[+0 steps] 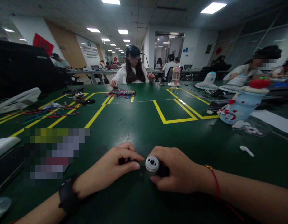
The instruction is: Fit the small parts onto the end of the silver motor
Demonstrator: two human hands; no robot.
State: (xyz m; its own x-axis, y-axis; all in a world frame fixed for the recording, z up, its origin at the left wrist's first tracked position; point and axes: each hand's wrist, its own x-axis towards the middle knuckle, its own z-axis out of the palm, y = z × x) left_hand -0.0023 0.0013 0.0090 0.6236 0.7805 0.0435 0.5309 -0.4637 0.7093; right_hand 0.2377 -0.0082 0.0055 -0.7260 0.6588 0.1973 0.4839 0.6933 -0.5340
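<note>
Status of the work: the short silver metal cylinder (152, 165) is secured at lower centre of the frame, its round end face turned up toward the viewer. The right hand (178, 169) encloses it from the right, fingers curled behind and thumb in front. The left hand (116, 165) is positioned just left of the cylinder, apart from it; thumb and index finger are parted, with no item visible between their tips (the remaining fingers are hidden). A small dark piece (141, 175) lies loose on the dark green surface (134, 127), below the left fingertips. Completed, as judged: the cylinder is gripped with its face exposed. Outstanding: the small piece is separate and not picked up. Any further progress cannot be determined.
</note>
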